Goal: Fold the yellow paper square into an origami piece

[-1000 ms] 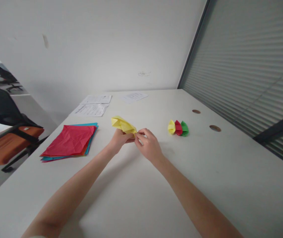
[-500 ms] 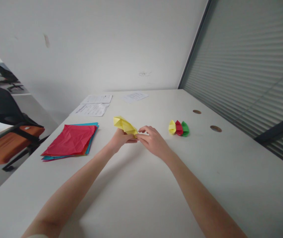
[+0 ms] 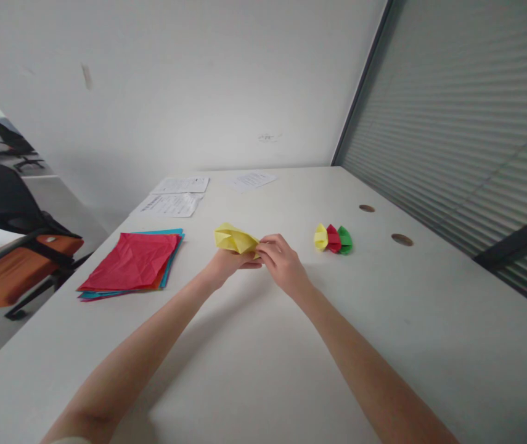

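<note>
A piece of folded yellow paper (image 3: pixel 234 239) is held above the middle of the table, creased and partly opened out. My left hand (image 3: pixel 226 262) grips it from below and the left, with the fingers partly hidden under the paper. At its right end, my right hand (image 3: pixel 281 259) pinches the edge between thumb and fingers. To the right lie three small folded paper pieces side by side, a yellow one (image 3: pixel 321 237), a red one (image 3: pixel 333 239) and a green one (image 3: pixel 345 240).
On the left of the white table (image 3: pixel 263 370) lies a stack of coloured paper sheets (image 3: pixel 131 262), red on top. Printed sheets (image 3: pixel 173 203) lie further back near the wall. Two round holes pierce the table's right side. An orange and black chair (image 3: pixel 23 265) stands left.
The yellow paper has tilted flatter and shifted slightly to the right and down. My right hand's fingers have closed in on its right end.
</note>
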